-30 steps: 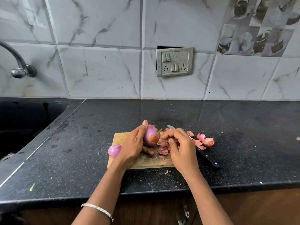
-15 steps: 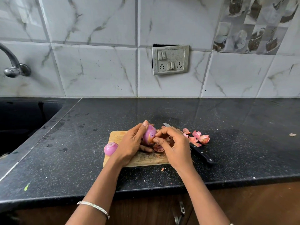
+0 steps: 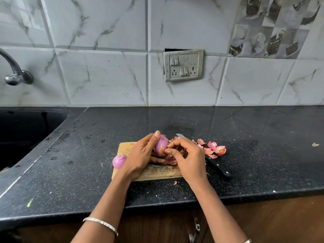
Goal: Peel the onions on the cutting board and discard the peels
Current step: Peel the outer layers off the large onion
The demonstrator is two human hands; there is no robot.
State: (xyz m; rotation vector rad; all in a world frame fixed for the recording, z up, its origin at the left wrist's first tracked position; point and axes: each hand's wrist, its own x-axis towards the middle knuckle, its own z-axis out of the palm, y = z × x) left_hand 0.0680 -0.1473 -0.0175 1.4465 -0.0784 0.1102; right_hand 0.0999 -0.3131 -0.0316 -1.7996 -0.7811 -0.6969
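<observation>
We are working over the small pale wooden cutting board lying on the speckled black stone counter, and we are in the middle of the peeling step. Our left hand is curling round the glossy purple-pink onion, holding it up just above the middle of the board, with one finger reaching over its far side. Our right hand is coming in from the right, its thumb and fingertips pinching at the near lower edge of that onion, where a strip of orange-tinged skin seems to be lifting. A second round purple onion, looking already bare, is resting at the board's left edge, touching the left hand. Dry pink peels are gathering on the counter just right of the board, and a darker scrap of skin is lying on the board under our hands. The black-handled kitchen knife is lying to the right, partly hidden behind the right hand, its tip showing on the far side. We judge the next move is calling for a steady pull of the pinched skin away from the flesh, while the left hand is turning the onion; afterwards the peels are waiting to be collected and thrown away.
</observation>
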